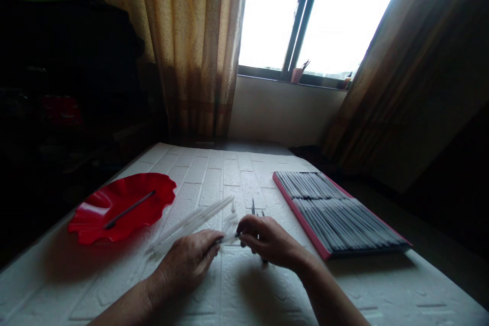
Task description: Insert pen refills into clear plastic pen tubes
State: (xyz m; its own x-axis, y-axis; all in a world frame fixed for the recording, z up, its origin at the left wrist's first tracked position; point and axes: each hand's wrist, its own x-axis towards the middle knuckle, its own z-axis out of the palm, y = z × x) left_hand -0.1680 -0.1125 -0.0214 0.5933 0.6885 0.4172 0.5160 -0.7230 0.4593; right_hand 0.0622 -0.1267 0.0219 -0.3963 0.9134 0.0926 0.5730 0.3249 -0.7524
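Observation:
My left hand [187, 260] is closed, thumb and fingers pinching a slim, pen-like stick [219, 241] that mostly hides behind them. Facing it, my right hand [267, 239] pinches a small dark piece [237, 235] at the end of a pale translucent length between the hands. Thin dark pointed sticks [252, 207] jut up behind the right fingers; whether that hand grips them I cannot tell. Long translucent tubes [194, 219] lie in a bundle just beyond my left hand. Several short clear pieces [230, 220] are near the fingertips.
At the left, a red wavy-rimmed dish [89, 211] holds one dark-ended pen [132, 209]. A red-edged box [300, 219] at the right carries two rows of slim grey pens [344, 219]. The white brick-patterned tabletop [214, 183] reaches toward the curtain [194, 51] and window.

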